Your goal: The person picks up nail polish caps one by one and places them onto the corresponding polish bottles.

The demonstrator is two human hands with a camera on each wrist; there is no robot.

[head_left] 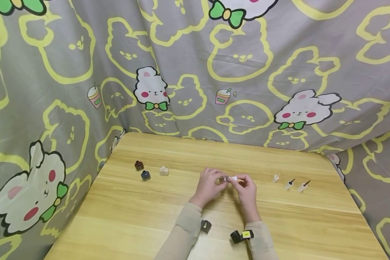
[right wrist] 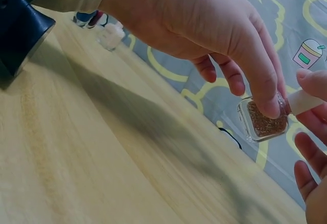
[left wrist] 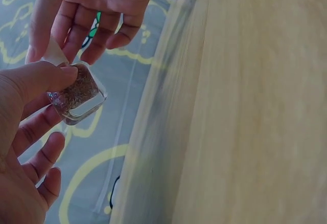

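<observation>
One small bottle [right wrist: 262,127] lies between the left grip [head_left: 208,185], which pinches its squared, see-through body, and the right grip [head_left: 247,190], which pinches the smooth white cap [head_left: 234,178]. The bottle should feel light, stiff and slick, probably breakable like glass, so its flat walls look the surest hold. Coppery glitter [left wrist: 77,93] speckles it. Left of the grips, three squat bottles [head_left: 164,171] stand on the wood-grained bench [head_left: 117,216]; right of them, slim white brush-caps [head_left: 289,185].
</observation>
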